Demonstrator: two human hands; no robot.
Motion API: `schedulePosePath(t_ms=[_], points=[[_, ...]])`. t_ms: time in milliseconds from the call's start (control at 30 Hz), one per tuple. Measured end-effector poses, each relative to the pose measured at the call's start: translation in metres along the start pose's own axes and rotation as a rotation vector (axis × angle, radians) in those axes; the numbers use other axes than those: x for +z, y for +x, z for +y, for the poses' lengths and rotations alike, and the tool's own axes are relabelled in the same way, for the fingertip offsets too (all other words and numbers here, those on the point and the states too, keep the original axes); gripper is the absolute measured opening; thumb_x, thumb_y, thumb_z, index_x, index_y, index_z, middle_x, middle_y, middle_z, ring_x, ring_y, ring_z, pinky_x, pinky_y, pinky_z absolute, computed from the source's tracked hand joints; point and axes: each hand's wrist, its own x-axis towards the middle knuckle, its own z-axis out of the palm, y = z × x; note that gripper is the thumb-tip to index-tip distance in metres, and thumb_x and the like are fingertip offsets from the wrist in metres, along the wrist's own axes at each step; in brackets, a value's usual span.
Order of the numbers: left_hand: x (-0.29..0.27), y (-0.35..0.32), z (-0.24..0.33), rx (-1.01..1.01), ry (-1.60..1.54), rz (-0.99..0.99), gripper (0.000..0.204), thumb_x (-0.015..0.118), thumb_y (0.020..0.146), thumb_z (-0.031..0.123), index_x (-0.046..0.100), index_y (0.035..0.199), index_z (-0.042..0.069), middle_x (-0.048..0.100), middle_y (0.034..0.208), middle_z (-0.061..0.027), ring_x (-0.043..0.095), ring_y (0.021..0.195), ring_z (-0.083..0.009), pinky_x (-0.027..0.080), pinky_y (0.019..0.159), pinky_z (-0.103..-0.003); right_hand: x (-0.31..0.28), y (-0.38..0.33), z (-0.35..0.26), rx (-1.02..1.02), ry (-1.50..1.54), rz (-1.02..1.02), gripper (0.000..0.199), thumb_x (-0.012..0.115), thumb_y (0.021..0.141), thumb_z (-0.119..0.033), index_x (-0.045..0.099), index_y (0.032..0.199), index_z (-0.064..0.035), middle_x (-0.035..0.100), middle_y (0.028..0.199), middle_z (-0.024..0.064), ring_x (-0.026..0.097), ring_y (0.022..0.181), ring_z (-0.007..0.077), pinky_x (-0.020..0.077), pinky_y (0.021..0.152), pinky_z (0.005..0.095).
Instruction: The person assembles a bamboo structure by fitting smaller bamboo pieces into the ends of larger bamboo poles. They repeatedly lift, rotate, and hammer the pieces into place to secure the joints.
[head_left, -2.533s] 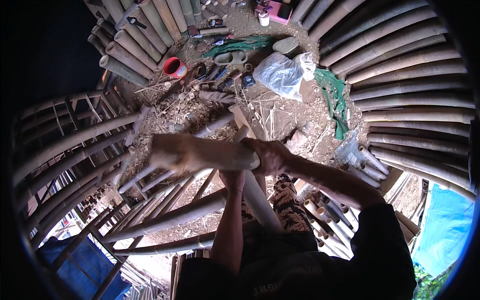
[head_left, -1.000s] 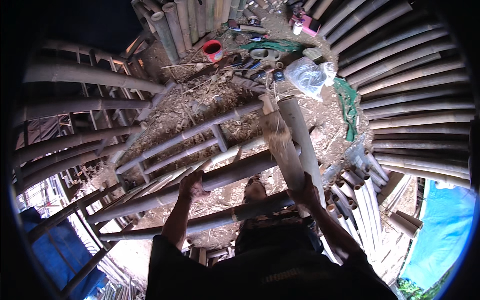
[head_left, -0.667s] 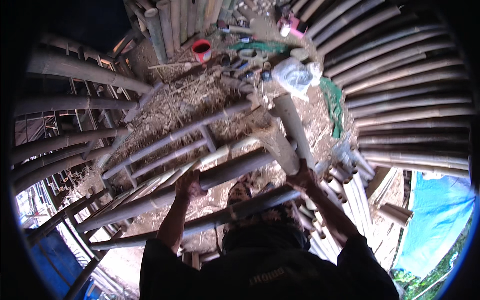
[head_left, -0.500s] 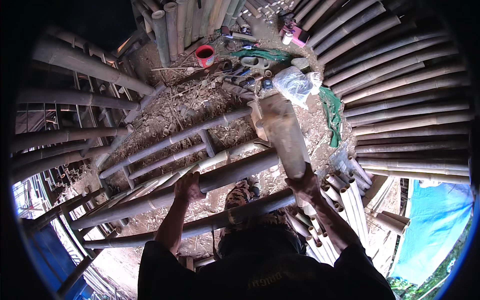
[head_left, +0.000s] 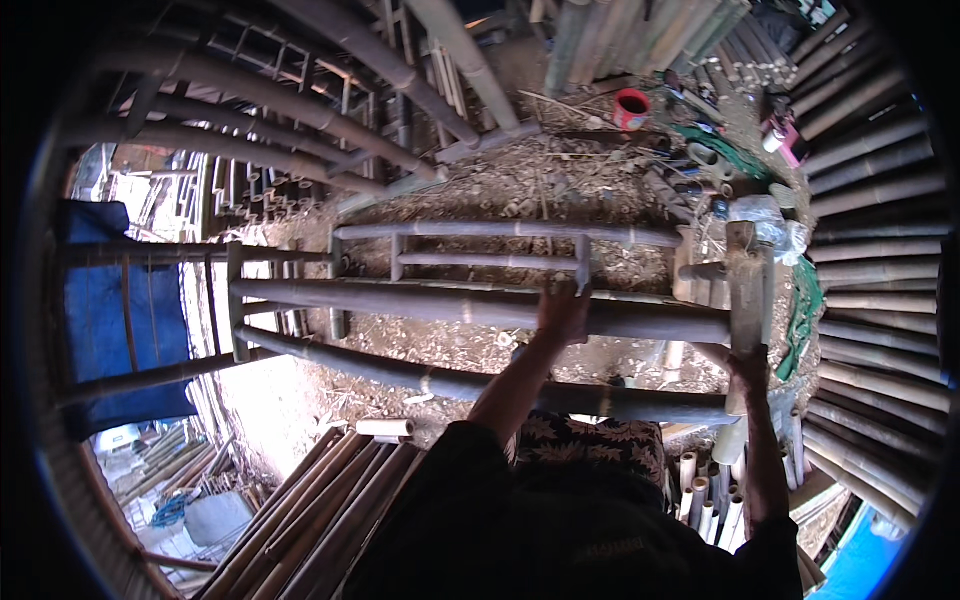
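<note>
A long bamboo frame lies crosswise before me. Its thick bamboo pole (head_left: 400, 303) and a second, nearer pole (head_left: 450, 383) meet a short bamboo post (head_left: 237, 300) at the left. At their right ends, a thick bamboo crosspiece (head_left: 743, 290) stands across them. My left hand (head_left: 566, 312) is closed over the thick pole, right of its middle. My right hand (head_left: 745, 368) grips the lower part of the crosspiece, beside the pole ends; some of its fingers are hidden behind it. How tightly the joints fit cannot be made out.
Behind lies a ladder-like bamboo rail (head_left: 490, 230) on chip-strewn ground. A red bucket (head_left: 631, 109), a clear plastic bag (head_left: 765, 220) and green netting (head_left: 800, 315) lie farther off. Bamboo poles (head_left: 880, 250) line the right; cut poles (head_left: 310, 500) lie near left.
My view has turned left, so the frame now runs nearly level. The crosspiece, tilted and blurred before, now stands upright at the pole ends. Both hands keep their holds.
</note>
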Motion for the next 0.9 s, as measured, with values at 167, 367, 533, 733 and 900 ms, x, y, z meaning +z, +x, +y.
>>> schedulePosePath(t_ms=[167,367,533,733,900], points=[[-0.011,-0.055,-0.085,0.058,-0.061,0.158,0.096,0.086,0.056,0.028,0.040,0.138,0.014,0.048,0.129,-0.0149,0.043,0.127,-0.0308,0.023,0.111,-0.059,-0.001,-0.051,-0.087,0.162,-0.197,0.064,0.068,0.076,0.067,-0.026,0.042,0.120,-0.0009,0.065,0.099,0.0253,0.066,0.089,0.0404,0.0534,0.076,0.0479],[-0.028,-0.134,-0.381,0.201,-0.060,0.093,0.107,0.093,0.046,0.028,0.041,0.139,0.016,0.055,0.132,-0.0141,0.057,0.117,-0.0348,0.048,0.097,-0.045,0.113,-0.139,-0.163,0.195,-0.087,-0.069,0.071,0.075,0.066,-0.035,0.040,0.121,-0.0078,0.067,0.087,0.0197,0.068,0.083,0.0367,0.0533,0.074,0.0482],[-0.060,-0.109,-0.428,0.158,-0.189,-0.478,0.099,0.090,0.049,0.043,0.046,0.131,0.009,0.061,0.122,-0.0165,0.060,0.112,-0.0360,0.049,0.094,-0.044,0.203,-0.228,-0.298,0.063,-0.016,-0.219,0.072,0.077,0.066,-0.033,0.039,0.119,-0.0027,0.064,0.095,0.0224,0.066,0.085,0.0391,0.0529,0.074,0.0505],[-0.077,-0.131,-0.460,0.152,-0.091,-0.500,0.095,0.083,0.055,0.053,0.048,0.132,0.011,0.062,0.121,-0.0157,0.061,0.112,-0.0327,0.049,0.094,-0.047,0.251,-0.278,-0.382,0.041,0.038,-0.089,0.067,0.075,0.068,-0.032,0.041,0.117,-0.0021,0.064,0.101,0.0259,0.064,0.091,0.0451,0.0525,0.078,0.0525],[-0.075,-0.134,-0.466,0.137,-0.063,-0.443,0.081,0.082,0.055,0.054,0.056,0.116,0.006,0.066,0.107,-0.0164,0.065,0.102,-0.0333,0.053,0.089,-0.046,0.229,-0.282,-0.435,0.057,0.260,0.018,0.075,0.078,0.068,-0.036,0.042,0.124,-0.0013,0.065,0.101,0.0269,0.067,0.088,0.0433,0.0550,0.076,0.0494]])
